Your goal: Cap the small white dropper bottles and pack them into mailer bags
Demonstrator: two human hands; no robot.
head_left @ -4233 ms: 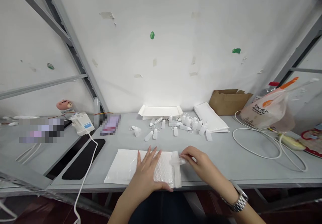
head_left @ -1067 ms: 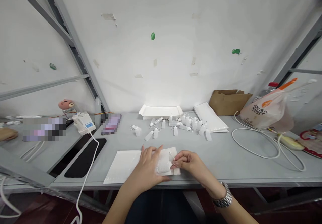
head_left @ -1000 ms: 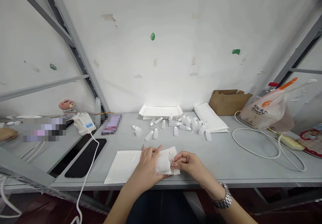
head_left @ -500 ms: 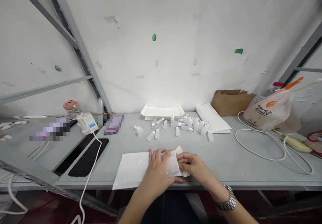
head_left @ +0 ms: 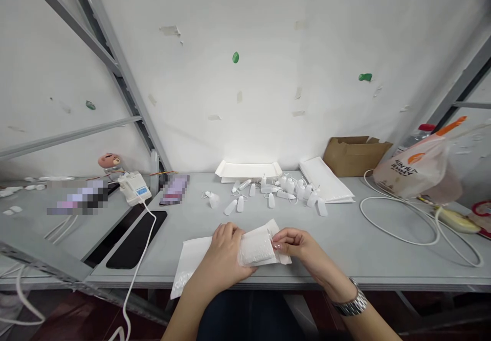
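A white bubble mailer [head_left: 257, 246] lies along the front of the grey table, its right part bunched into a bulging fold with bubble texture showing. My left hand [head_left: 220, 256] is wrapped over its middle, thumb along the near side. At the right end, my right hand [head_left: 297, 246] pinches the edge between thumb and fingers. What the fold contains, if anything, is hidden. Beyond the hands are scattered several small white squeeze bottles [head_left: 290, 185] and flat translucent tags [head_left: 271, 201].
Behind the bottles sit an open white tray [head_left: 249, 169], a stack of white mailers [head_left: 326, 182] and a brown cardboard box [head_left: 356, 159]. A plastic bag [head_left: 412, 169] and looped white cable [head_left: 399, 241] are at right. A black phone [head_left: 138, 239] lies at left.
My left hand has shifted left along the mailer, showing more of the bulging fold. The mailer's left end has tilted and drawn nearer. My right hand still pinches the right edge.
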